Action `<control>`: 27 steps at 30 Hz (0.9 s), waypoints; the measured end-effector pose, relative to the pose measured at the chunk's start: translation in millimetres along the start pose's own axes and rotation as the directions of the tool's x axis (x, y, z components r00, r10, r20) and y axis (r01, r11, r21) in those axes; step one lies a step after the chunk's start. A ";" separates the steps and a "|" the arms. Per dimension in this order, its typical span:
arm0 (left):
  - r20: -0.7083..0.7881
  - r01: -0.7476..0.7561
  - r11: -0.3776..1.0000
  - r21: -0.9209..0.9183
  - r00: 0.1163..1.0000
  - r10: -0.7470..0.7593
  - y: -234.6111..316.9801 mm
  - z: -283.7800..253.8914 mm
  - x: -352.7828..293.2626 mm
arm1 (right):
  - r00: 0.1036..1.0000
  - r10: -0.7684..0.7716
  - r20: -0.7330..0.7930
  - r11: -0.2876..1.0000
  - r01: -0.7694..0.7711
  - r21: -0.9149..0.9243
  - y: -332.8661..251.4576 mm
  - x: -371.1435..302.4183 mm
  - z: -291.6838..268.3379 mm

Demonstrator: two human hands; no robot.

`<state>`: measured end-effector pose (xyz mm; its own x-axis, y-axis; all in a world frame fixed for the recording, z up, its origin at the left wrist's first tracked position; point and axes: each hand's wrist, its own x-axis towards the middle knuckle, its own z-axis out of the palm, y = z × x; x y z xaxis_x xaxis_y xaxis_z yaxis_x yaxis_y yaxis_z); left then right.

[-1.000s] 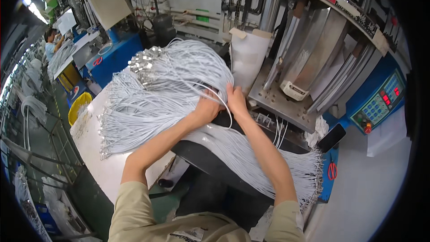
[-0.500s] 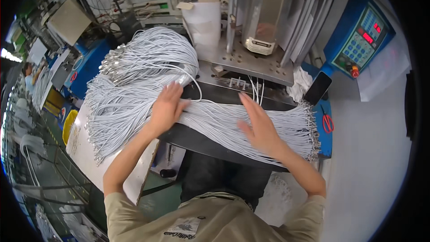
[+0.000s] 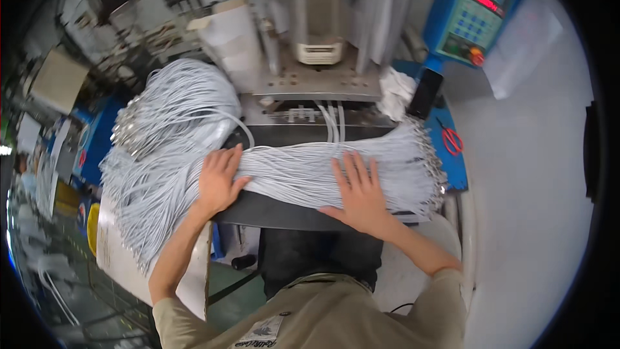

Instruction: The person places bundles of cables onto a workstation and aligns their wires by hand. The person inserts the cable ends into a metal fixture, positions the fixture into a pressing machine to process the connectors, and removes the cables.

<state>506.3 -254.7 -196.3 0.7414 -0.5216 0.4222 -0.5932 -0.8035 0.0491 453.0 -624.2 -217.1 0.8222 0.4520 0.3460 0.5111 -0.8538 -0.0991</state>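
Note:
A wide bundle of thin white cables [image 3: 290, 171] lies across the black work surface [image 3: 271, 213], with metal ends gathered at its right end. My left hand [image 3: 219, 181] rests on the bundle's left part, fingers spread. Toward its right part my right hand [image 3: 360, 197] lies flat on the cables, fingers apart. Neither hand grips anything. At the left, a looped pile of the same cables [image 3: 187, 100] with metal ends sits behind the fanned-out cable ends. A few cables [image 3: 332, 123] run from the press's metal fixture [image 3: 300, 115] toward the bundle.
A press with a drilled steel plate [image 3: 316, 83] stands behind the bundle. To the right are a blue control box [image 3: 475, 16], a dark phone [image 3: 426, 94], a white cloth [image 3: 395, 94] and red-handled scissors [image 3: 452, 141]. A white board [image 3: 187, 271] sits at lower left.
My right hand has come down from above the bundle to lie flat on it. My left hand has shifted slightly toward me on the cables. The whole view has turned a little.

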 end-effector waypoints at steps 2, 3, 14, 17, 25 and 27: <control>0.098 0.117 0.983 -0.139 0.990 -0.104 -12.4 -1.4 5.2 | 0.999 -0.025 -0.025 1.000 0.025 0.003 -0.3 0.3 -1.2; 0.100 0.088 0.983 -0.163 0.992 -0.073 -13.7 -4.6 8.8 | 1.000 0.008 -0.019 1.000 -0.008 -0.014 -2.5 -0.6 -1.8; 0.208 0.137 0.990 -0.034 0.970 -0.128 -5.7 -6.4 21.1 | 1.000 0.026 0.005 0.999 -0.026 0.036 -3.9 -3.9 -2.5; 0.094 0.040 0.999 -0.001 0.995 -0.040 -0.8 -8.0 16.9 | 0.997 0.006 -0.078 0.970 0.013 0.241 5.7 1.0 -20.8; -0.140 -0.402 0.707 -0.582 0.906 0.399 147.5 5.4 50.1 | 0.735 0.240 0.634 -0.123 -0.625 0.771 78.4 110.2 -40.2; -0.212 -0.571 0.488 -0.660 0.765 0.609 149.7 23.3 58.1 | 0.861 -0.126 0.492 -0.165 -0.508 0.846 65.6 130.4 -32.0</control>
<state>467.9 -412.0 -185.6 0.1394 -0.8270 0.5446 -0.9201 0.0951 0.3799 585.7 -629.5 -148.7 0.7671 0.6240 -0.1489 -0.2898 0.1299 -0.9482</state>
